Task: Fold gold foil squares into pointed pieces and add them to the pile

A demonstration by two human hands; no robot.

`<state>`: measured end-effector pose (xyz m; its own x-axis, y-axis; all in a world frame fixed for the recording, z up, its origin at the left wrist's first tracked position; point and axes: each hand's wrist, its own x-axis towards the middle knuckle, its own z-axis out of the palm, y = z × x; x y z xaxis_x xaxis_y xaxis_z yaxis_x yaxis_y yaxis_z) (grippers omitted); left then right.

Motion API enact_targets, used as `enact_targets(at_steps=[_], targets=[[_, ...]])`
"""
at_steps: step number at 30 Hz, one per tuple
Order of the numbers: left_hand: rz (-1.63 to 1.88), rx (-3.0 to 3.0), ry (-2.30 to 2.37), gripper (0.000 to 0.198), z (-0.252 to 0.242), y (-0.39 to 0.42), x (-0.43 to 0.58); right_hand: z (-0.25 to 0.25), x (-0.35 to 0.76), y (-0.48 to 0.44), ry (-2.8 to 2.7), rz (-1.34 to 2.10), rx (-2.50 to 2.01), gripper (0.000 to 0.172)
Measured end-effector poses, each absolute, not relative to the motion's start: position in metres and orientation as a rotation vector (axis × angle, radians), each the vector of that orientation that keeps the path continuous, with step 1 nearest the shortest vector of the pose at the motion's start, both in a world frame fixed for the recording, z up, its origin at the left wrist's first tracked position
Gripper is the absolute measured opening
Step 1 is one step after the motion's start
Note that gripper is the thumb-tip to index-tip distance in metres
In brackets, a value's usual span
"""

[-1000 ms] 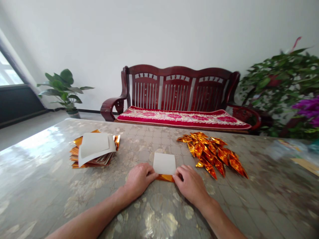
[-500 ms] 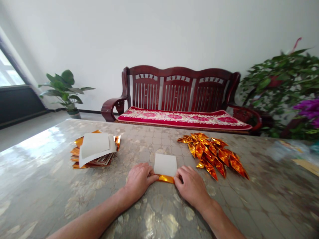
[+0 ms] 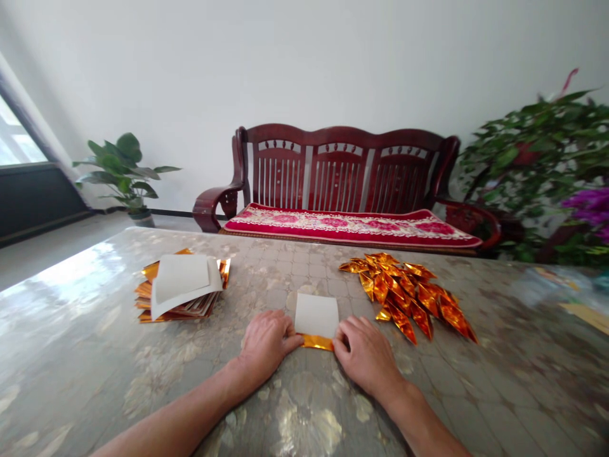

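Observation:
A sheet of gold foil paper (image 3: pixel 316 315) lies white side up in front of me, its near edge folded over into a shiny gold strip. My left hand (image 3: pixel 269 339) pinches the left end of that strip between thumb and curled fingers. At the strip's right end, my right hand (image 3: pixel 361 349) is closed the same way. Off to the right sits a pile of folded gold foil pieces (image 3: pixel 399 292) with pointed ends. On the left is a stack of foil paper sheets (image 3: pixel 183 282), the top ones showing white.
The table (image 3: pixel 214 406) has a glossy, flower-patterned cover. Clear plastic packaging (image 3: pixel 552 282) lies at its right side. Beyond the far edge stands a wooden bench (image 3: pixel 337 168) with a red cushion (image 3: pixel 352 225). Potted plants (image 3: pixel 126 168) flank the bench.
Almost nothing differs. Both hands keep hold of the folded strip's ends, and the view has shifted very slightly.

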<state>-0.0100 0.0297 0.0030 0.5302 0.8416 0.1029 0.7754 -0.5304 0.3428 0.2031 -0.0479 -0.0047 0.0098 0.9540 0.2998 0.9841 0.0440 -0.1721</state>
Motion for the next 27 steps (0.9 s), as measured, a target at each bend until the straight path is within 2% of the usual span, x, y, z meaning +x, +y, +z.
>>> enact_targets(at_steps=[9, 15, 20, 24, 27], targets=[[0.325, 2.506, 1.374, 0.021, 0.004, 0.026, -0.010, -0.005, 0.202, -0.048, -1.983, -0.146, -1.966, 0.013], [0.450, 2.556, 1.348, 0.016, 0.004, 0.023, -0.010, -0.004, 0.201, -0.049, -1.980, -0.158, -1.981, 0.014], [0.504, 2.723, 1.027, 0.018, 0.002, 0.019, -0.006, -0.004, 0.200, -0.047, -1.979, -0.162, -1.991, 0.015], [0.352, 2.860, 0.740, 0.016, 0.005, 0.014, -0.003, -0.003, 0.200, -0.048, -1.975, -0.154, -1.997, 0.014], [0.220, 2.967, 0.703, 0.014, 0.011, 0.008, -0.002, -0.003, 0.200, -0.049, -1.972, -0.160, -1.996, 0.014]])
